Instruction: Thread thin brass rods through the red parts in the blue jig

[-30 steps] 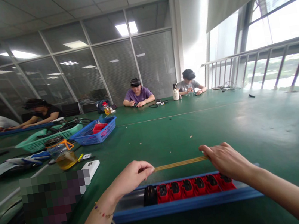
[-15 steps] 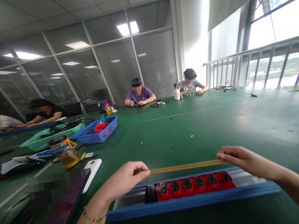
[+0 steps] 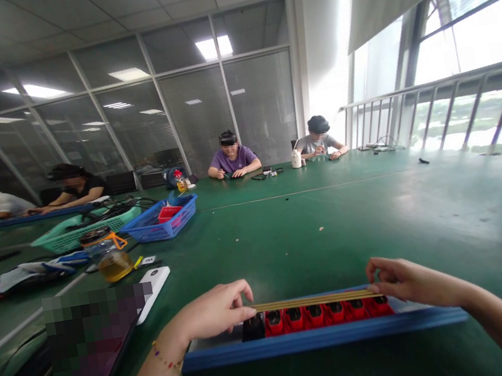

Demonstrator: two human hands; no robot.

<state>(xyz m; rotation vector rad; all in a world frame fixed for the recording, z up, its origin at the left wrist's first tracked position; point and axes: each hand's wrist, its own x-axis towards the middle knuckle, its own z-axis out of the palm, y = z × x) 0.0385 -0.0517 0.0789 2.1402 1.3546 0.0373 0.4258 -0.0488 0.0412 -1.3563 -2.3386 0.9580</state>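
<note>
A bundle of thin yellowish sticks (image 3: 314, 300) stretches level between my hands, over the back part of a long blue-edged tray (image 3: 322, 339). My left hand (image 3: 217, 308) has its thumb at the left end of the sticks, with the index finger raised off them. At the right end, my right hand (image 3: 399, 279) also touches them with the thumb, index finger lifted and curled. The other fingertips are partly hidden. Inside the tray stand a row of several red blocks with black tops (image 3: 315, 316) and one black block (image 3: 253, 327) at the left end.
Left of the tray lie a dark phone-like slab (image 3: 109, 350) and a white device (image 3: 154, 292). Beyond are a jar of amber liquid (image 3: 112, 261), a blue basket (image 3: 161, 224) and a green basket (image 3: 81, 231). Several people sit around the green table (image 3: 334, 232).
Both hands have come down and nearer with the sticks, from behind the tray to over its blocks. The index fingers have lifted away from the thumbs.
</note>
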